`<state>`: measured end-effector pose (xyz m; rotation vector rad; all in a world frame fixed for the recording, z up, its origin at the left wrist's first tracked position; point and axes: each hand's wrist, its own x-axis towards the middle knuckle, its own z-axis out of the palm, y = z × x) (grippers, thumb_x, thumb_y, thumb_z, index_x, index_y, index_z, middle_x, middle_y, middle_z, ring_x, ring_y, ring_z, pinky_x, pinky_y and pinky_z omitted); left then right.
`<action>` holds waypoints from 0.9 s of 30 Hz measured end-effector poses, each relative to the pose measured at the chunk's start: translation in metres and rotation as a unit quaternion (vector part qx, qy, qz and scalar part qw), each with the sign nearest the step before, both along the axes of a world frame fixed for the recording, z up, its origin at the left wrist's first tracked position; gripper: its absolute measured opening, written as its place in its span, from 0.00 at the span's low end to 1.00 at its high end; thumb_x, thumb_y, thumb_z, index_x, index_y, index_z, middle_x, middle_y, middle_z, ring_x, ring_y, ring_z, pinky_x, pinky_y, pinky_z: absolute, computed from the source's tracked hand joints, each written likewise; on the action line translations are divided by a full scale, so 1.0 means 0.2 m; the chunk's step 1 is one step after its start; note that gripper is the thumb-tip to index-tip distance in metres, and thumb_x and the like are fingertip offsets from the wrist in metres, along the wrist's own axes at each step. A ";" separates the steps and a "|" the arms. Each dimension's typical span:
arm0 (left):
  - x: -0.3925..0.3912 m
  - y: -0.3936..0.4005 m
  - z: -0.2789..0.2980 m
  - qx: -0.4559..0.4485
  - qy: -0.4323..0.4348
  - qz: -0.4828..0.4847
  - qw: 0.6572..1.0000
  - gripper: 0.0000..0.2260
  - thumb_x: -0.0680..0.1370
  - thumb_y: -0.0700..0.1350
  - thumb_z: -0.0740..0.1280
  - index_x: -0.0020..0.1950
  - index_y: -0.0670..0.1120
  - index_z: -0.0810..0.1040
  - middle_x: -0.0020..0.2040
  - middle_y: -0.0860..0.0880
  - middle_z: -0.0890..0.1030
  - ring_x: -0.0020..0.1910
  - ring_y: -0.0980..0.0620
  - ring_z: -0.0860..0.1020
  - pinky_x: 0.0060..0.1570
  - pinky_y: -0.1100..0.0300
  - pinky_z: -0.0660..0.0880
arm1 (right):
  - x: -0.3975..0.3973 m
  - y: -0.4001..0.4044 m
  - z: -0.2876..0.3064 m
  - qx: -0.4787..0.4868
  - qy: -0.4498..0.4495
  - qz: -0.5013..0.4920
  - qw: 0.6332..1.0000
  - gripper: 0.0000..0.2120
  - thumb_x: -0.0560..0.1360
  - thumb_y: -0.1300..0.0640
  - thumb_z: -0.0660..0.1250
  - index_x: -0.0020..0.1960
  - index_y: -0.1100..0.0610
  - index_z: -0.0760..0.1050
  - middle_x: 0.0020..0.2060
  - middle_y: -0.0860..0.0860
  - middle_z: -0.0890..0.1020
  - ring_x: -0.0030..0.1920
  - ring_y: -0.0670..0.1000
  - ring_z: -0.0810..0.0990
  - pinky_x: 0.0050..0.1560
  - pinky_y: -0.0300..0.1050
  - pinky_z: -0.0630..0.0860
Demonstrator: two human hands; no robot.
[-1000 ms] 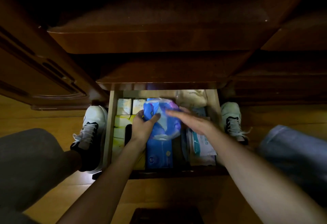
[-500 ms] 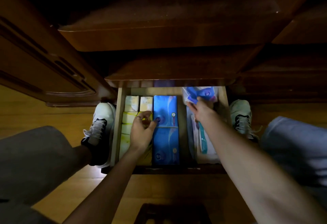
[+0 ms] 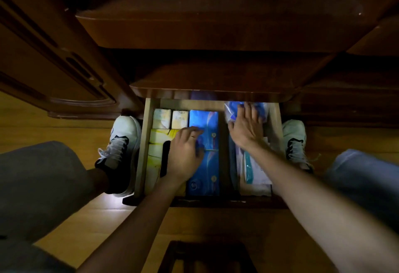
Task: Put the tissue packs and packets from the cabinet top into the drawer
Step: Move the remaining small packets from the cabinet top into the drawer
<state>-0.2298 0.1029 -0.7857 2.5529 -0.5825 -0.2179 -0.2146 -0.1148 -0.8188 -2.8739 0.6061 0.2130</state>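
Looking straight down into the open drawer, pale raw wood sides, dark glossy cabinet above it. It's packed pretty neatly: small squarish yellow and cream tissue packs along the left side, then two long blue tissue packs end to end down the middle, shiny plastic wrap catching the light. The left hand rests on the blue packs where they meet, fingers bent over the nearer edge, thin ring on one finger; can't tell if it's really gripping or just pressing. The right hand is flat, fingers spread, pressing a crinkly clear bag with blue stuff into the back right corner. Below it lie flat white packets with a teal strip. White sneakers sit on the wood floor on both sides.
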 end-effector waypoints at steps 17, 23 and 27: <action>0.06 -0.01 -0.21 0.236 -0.010 -0.230 0.944 0.38 0.80 0.66 0.51 0.83 0.47 0.45 0.82 0.45 0.43 0.81 0.43 0.42 0.78 0.43 0.40 | 0.17 -0.21 -0.22 -0.040 0.223 0.106 0.968 0.43 0.77 0.28 0.43 0.82 0.54 0.41 0.82 0.56 0.44 0.81 0.57 0.41 0.78 0.59 0.36; 0.06 0.13 -0.09 0.212 -0.011 -0.181 0.960 0.33 0.80 0.61 0.57 0.82 0.47 0.56 0.82 0.45 0.52 0.81 0.44 0.48 0.79 0.43 0.45 | 0.10 -0.06 0.01 -0.072 0.035 0.087 0.993 0.41 0.74 0.34 0.60 0.77 0.60 0.59 0.73 0.61 0.70 0.73 0.61 0.65 0.75 0.60 0.55; -0.01 0.29 -0.04 0.219 -0.004 -0.165 0.962 0.36 0.80 0.64 0.58 0.82 0.48 0.52 0.83 0.46 0.50 0.81 0.45 0.45 0.79 0.44 0.43 | -0.04 0.14 0.08 0.045 -0.013 0.141 0.989 0.34 0.77 0.45 0.64 0.77 0.58 0.60 0.75 0.58 0.67 0.75 0.60 0.63 0.73 0.57 0.61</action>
